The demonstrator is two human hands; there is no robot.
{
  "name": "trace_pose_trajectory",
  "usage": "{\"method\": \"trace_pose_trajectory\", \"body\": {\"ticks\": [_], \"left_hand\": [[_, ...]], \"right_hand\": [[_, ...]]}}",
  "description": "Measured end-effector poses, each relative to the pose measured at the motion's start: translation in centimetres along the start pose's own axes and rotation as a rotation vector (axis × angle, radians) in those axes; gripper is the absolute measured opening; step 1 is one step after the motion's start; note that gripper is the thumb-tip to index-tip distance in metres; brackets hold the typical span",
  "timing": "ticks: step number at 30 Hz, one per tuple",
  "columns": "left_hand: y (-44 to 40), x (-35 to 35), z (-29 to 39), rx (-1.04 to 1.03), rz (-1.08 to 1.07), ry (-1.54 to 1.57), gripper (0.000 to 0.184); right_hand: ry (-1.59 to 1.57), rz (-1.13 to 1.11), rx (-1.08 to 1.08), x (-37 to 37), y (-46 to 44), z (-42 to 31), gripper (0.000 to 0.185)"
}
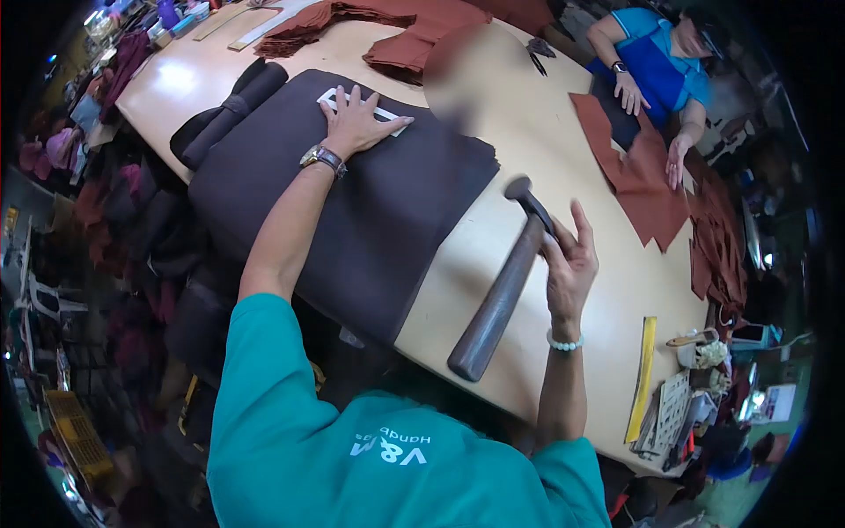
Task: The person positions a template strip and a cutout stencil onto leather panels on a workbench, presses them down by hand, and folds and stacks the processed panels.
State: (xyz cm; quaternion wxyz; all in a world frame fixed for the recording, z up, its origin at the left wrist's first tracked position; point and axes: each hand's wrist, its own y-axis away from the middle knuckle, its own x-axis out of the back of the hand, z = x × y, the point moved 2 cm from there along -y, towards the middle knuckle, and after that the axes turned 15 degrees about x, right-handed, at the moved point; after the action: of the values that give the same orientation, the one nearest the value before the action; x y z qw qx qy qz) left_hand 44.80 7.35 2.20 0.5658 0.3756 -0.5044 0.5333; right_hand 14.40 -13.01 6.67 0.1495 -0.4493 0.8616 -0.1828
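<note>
My left hand lies with its fingers spread on a white frame-like template, pressing it on a large dark brown sheet. To the right, my right hand holds a hammer near its head between thumb and fingers. The dark metal head points up and away, and the thick wooden handle slants down towards the table's front edge.
A rolled dark piece lies left of the sheet. Reddish-brown leather pieces are stacked at the back. Across the table, a person in blue handles a reddish-brown piece. A yellow ruler lies at the right.
</note>
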Motion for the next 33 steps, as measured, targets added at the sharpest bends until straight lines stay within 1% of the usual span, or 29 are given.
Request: {"method": "trace_pose_trajectory", "body": {"ticks": [1, 3, 4, 5, 7, 9, 10, 12, 13, 14, 17, 18, 19, 20, 21, 22, 23, 24, 25, 26, 27, 29, 30, 31, 32, 33], "left_hand": [[-0.1, -0.1, 0.0, 0.003, -0.004, 0.013, 0.099], [-0.2, -0.2, -0.1, 0.000, -0.012, 0.039, 0.101], [-0.2, 0.0, 0.0, 0.012, -0.038, 0.027, 0.101], [-0.3, -0.1, 0.0, 0.015, -0.046, -0.011, 0.096], [-1.0, -0.7, -0.3, 0.019, -0.056, -0.091, 0.086], [-2.2, -2.6, -1.1, -0.067, -0.023, -0.191, 0.063], [-2.8, -3.6, -1.5, -0.111, -0.003, -0.239, 0.053], [-1.7, -2.2, -1.2, -0.079, -0.036, -0.185, 0.066], [-1.7, -1.8, -0.9, -0.054, -0.067, -0.149, 0.081], [-1.5, -1.4, -0.7, -0.029, -0.100, -0.111, 0.097], [-0.2, 0.6, 0.6, 0.008, -0.061, -0.116, 0.097], [-0.5, 0.2, 0.5, -0.024, -0.025, -0.147, 0.094], [-1.3, -0.4, 0.0, -0.069, 0.008, -0.174, 0.091], [-2.2, -1.0, -0.5, -0.186, 0.040, -0.155, 0.079], [-3.1, -1.8, -1.1, -0.227, 0.040, -0.156, 0.073], [-4.0, -2.6, -1.8, -0.428, 0.061, -0.399, 0.054], [-4.8, -3.4, -2.5, -0.645, 0.122, -0.614, 0.054], [-6.9, -5.2, -4.0, -0.633, 0.146, -0.511, 0.068], [-6.2, -3.9, -3.2, -0.616, 0.129, -0.539, 0.068], [-9.3, -5.5, -4.5, -0.466, 0.074, -0.389, 0.056], [-12.2, -6.9, -5.9, -0.321, 0.040, -0.227, 0.062], [-6.7, -2.0, -2.4, -0.097, 0.164, -0.449, 0.086], [-7.2, -2.2, -2.7, -0.132, 0.336, -0.487, 0.085], [-7.5, -2.3, -3.0, -0.153, 0.510, -0.520, 0.085], [-5.4, -1.0, -0.8, -0.180, 0.535, -0.474, 0.082], [-1.4, 0.8, 1.4, -0.202, 0.560, -0.427, 0.079]], "right_hand": [[-0.092, -0.006, 0.026, -1.8, -0.5, -0.8, 0.055], [0.021, -0.139, 0.119, -5.8, -1.7, -1.9, 0.055], [0.147, -0.243, 0.233, -7.6, -2.1, -2.7, 0.056], [0.275, -0.343, 0.342, -9.5, -2.5, -3.0, 0.058], [0.209, -0.367, 0.568, -12.7, -2.9, -0.7, 0.062], [0.352, -0.481, 0.456, -14.4, -2.8, -1.0, 0.062], [0.359, -0.504, 0.485, -14.8, -2.9, 0.0, 0.062], [0.462, -0.514, 0.453, -14.4, -3.0, 1.7, 0.060], [0.515, -0.523, 0.437, -14.1, -3.1, 2.4, 0.059], [0.512, -0.545, 0.304, -13.4, -3.2, 3.1, 0.058], [0.566, -0.402, 0.537, -11.4, -2.3, 6.8, 0.062], [0.701, -0.404, 0.543, -10.9, -1.3, 5.4, 0.065], [0.734, -0.426, 0.535, -9.8, -0.6, 4.3, 0.065], [0.756, -0.398, 0.551, -8.4, 0.5, 3.3, 0.066], [0.791, -0.365, 0.560, -6.6, 1.9, 2.3, 0.066], [0.851, -0.320, 0.562, -4.4, 3.3, 1.3, 0.064], [0.918, -0.272, 0.565, -1.9, 4.9, 0.2, 0.063], [0.973, -0.159, 0.612, 0.8, 6.6, -1.0, 0.056], [1.068, -0.035, 0.607, 3.9, 8.1, -2.0, 0.051], [1.153, 0.084, 0.605, 7.3, 10.1, -3.1, 0.047], [1.226, 0.195, 0.609, 10.8, 12.3, -4.6, 0.043], [1.347, 0.500, 0.601, 18.4, 17.1, -7.9, 0.032], [1.353, 0.690, 0.555, 22.7, 20.0, -8.6, 0.028], [1.331, 0.990, 0.392, 25.5, 22.8, -10.3, 0.021], [1.498, 1.122, 0.435, 29.0, 25.7, -11.1, 0.015], [1.420, 1.364, 0.278, 33.1, 29.3, -10.6, 0.015]]}}
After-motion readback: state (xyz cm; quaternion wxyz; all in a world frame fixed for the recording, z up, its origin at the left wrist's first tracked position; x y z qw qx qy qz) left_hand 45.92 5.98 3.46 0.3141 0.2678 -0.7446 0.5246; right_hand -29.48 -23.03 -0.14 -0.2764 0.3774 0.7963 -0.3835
